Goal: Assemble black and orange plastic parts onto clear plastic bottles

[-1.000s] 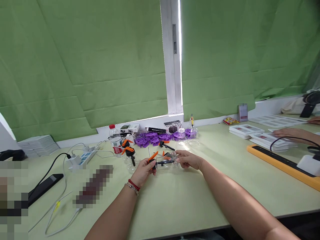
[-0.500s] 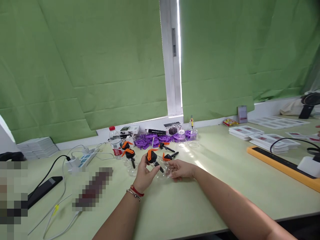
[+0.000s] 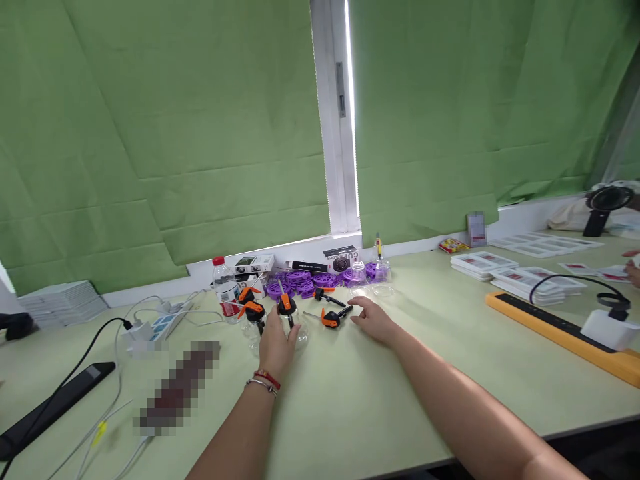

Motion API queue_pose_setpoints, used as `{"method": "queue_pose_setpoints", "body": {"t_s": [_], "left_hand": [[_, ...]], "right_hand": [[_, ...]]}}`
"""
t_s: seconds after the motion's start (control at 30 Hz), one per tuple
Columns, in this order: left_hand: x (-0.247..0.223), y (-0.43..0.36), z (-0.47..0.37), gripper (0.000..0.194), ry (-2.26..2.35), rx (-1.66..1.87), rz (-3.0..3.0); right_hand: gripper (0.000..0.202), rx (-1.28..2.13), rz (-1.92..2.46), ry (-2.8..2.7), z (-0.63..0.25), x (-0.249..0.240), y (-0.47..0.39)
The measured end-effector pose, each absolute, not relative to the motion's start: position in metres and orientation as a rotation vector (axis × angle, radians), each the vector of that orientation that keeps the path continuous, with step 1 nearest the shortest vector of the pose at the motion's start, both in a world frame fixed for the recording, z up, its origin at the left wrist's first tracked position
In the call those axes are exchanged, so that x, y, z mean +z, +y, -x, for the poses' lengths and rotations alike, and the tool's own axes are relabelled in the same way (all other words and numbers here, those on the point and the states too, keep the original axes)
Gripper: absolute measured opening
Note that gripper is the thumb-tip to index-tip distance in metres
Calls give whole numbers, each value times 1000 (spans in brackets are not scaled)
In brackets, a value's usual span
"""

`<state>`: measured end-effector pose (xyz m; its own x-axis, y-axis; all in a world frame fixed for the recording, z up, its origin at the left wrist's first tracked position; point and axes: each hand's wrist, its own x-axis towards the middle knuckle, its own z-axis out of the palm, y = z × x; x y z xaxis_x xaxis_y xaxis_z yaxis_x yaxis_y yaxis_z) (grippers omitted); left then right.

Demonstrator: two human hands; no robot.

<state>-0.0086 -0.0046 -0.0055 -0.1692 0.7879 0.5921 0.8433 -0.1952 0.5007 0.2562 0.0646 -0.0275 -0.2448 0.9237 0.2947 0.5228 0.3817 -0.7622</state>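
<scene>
My left hand [image 3: 277,340] is wrapped round a clear spray bottle [image 3: 301,338] with a black and orange trigger head, standing on the table. Two more spray bottles [image 3: 254,312] with the same kind of head stand close by on the left. My right hand [image 3: 373,320] has its fingers apart at the black end of a loose trigger spray head [image 3: 331,319]; whether they touch it I cannot tell. Behind that lies another loose spray head [image 3: 327,297]. Clear empty bottles [image 3: 358,275] stand farther back.
Purple plastic parts [image 3: 300,283] and small boxes [image 3: 343,259] lie along the wall. A red-capped drink bottle [image 3: 226,290], a power strip [image 3: 167,323] and cables are at left. At right are stacked cards [image 3: 477,264], an orange power strip [image 3: 565,337] and another person's hand [image 3: 633,270].
My left hand has moved left with the spray bottle, now beside the other two. My right hand has let go of that bottle and moved to the loose spray head.
</scene>
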Motion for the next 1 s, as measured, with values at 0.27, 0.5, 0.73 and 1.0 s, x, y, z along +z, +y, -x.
{"method": "queue_pose_setpoints", "body": {"t_s": [0.27, 0.5, 0.73, 1.0], "left_hand": [[-3, -13, -8, 49, -1746, -1231, 2097], [-16, -16, -12, 57, -1848, -915, 2605], [-22, -10, -4, 70, -1809, -1066, 2743], [-19, -17, -12, 58, -1647, -978, 2926]], "right_hand": [[55, 432, 1265, -2371, -243, -28, 58], [42, 483, 1193, -2298, -244, -20, 54], [33, 633, 1019, -2259, -237, -19, 47], [41, 663, 1308, -1648, -261, -29, 74]]}}
